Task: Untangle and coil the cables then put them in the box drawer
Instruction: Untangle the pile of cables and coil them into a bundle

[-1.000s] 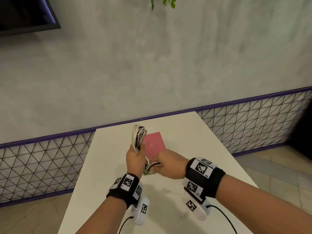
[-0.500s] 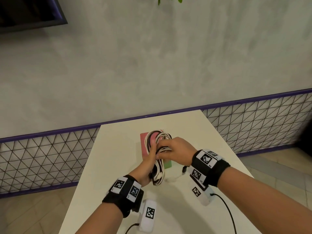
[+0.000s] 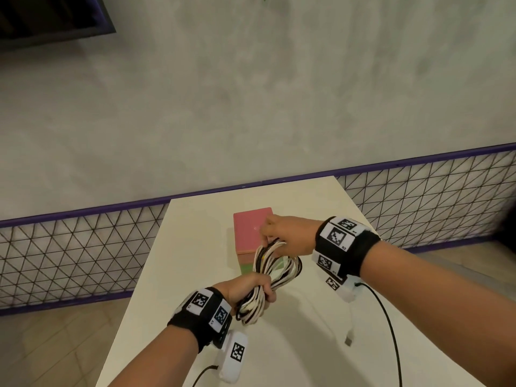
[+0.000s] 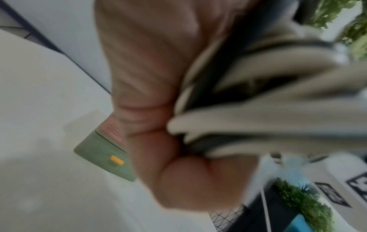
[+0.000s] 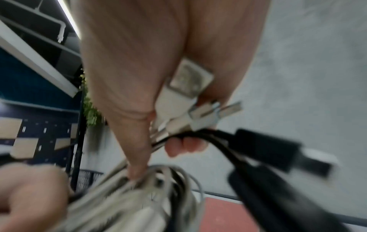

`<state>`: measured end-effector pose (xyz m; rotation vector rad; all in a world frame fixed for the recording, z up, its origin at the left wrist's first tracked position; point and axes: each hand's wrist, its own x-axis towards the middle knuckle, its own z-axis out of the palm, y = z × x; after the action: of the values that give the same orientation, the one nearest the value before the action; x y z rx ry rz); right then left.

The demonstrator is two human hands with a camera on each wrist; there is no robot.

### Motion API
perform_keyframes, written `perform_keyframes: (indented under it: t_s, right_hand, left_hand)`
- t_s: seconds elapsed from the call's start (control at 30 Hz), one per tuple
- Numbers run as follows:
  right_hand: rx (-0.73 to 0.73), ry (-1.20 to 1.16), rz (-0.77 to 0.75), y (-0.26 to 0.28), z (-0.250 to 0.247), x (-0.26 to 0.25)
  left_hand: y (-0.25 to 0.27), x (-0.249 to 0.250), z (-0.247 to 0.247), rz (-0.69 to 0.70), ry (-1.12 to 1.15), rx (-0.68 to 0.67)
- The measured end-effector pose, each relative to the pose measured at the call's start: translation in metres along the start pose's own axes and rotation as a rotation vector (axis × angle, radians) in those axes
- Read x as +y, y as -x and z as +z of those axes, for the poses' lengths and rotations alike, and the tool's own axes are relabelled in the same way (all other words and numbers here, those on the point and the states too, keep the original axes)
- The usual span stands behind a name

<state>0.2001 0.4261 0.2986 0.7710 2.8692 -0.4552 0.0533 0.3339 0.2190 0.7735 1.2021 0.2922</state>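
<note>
My left hand point(image 3: 245, 289) fists the cable bundle point(image 3: 275, 270) at lower centre while my right hand point(image 3: 290, 236) pinches its upper loops and plugs point(image 5: 190, 100) over the pink box point(image 3: 251, 229).

A white table point(image 3: 195, 263) stands with its far end against the wall. On it sits 1 box point(image 3: 250, 233) with a pink top and a green drawer front point(image 4: 99, 153) that carries a small yellow tab, near the far end of the table. A white plug point(image 3: 349, 337) on a cable hangs down close to the tabletop, nearer than the box and to its right.
</note>
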Motion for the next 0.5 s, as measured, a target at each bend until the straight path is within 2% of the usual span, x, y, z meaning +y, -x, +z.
perform_keyframes:
  t_s: [0.1, 0.23, 0.3, 0.5]
  right_hand:
    - [0.012, -0.067, 0.038, -0.002, 0.012, 0.009]
    - [0.061, -0.72, 0.157, -0.003, 0.027, 0.007]
    - [0.132, -0.922, 0.171, -0.003, 0.03, 0.003]
    - [0.355, -0.922, 0.167, 0.002, 0.022, -0.001]
  left_hand:
    - [0.004, -0.002, -0.002, 0.003, 0.049, -0.155]
    - [0.011, 0.0, 0.001, 0.041, 0.08, -0.225]
    - [0.011, 0.001, 0.005, 0.066, 0.088, -0.234]
    - [0.007, 0.004, 0.012, 0.163, 0.143, -0.2]
